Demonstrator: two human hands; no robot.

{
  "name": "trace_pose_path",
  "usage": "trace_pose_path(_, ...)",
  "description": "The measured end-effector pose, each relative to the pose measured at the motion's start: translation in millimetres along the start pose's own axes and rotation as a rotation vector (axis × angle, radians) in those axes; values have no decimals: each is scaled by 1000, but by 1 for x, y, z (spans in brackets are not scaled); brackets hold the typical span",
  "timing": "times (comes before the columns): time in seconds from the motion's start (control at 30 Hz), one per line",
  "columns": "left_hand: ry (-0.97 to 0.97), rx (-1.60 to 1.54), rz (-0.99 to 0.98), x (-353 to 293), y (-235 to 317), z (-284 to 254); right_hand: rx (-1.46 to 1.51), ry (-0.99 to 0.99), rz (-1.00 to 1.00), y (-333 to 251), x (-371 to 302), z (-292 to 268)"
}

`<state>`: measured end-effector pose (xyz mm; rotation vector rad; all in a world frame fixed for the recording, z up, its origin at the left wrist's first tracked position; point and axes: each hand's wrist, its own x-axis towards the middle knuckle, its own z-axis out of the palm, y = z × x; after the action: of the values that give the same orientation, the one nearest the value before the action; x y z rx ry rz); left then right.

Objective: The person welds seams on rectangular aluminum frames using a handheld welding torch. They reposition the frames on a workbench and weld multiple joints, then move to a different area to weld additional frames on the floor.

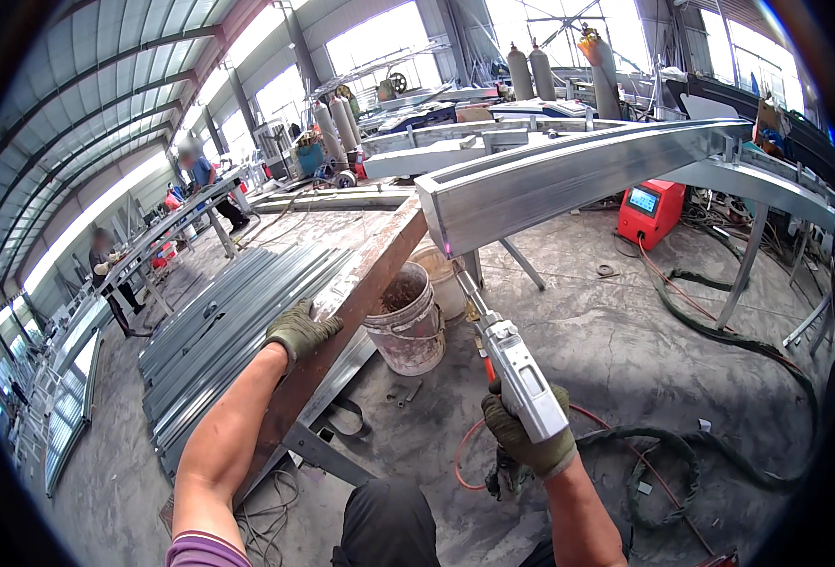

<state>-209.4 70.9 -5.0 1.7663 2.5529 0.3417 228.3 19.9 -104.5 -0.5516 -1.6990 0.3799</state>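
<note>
My right hand [531,430], in a dark green work glove, is closed round a silver-white handheld laser welding gun [521,373]. The gun's thin nozzle points up and away, its tip close to the lower corner of a shiny rectangular metal box beam [550,184]. A small pink-violet light spot shows on that corner. My left hand [301,333], gloved the same way, lies on a rusty brown steel bar [370,274] with its fingers stretched across the surface. This bar slants up to the near end of the box beam.
Two paint-stained buckets [408,331] stand behind the bar. Grey metal profiles [238,326] are stacked at left. A red machine with a screen [651,213] sits at right, with hoses [767,350] looping over the floor. Two people [200,175] are at far left.
</note>
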Motion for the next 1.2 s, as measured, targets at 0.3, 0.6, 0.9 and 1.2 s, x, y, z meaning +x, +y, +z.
trace_pose_path(0.3,-43,5,-11,0,4,1,-4,-2,31,5,-2,3)
trace_pose_path(0.6,62,42,25,7,-8,11,12,-7,66,4,1,7)
trace_pose_path(0.9,-20,22,5,0,2,-2,-29,-13,37,8,0,7)
trace_pose_path(1.2,-30,32,16,-3,5,-6,0,-29,49,2,3,4)
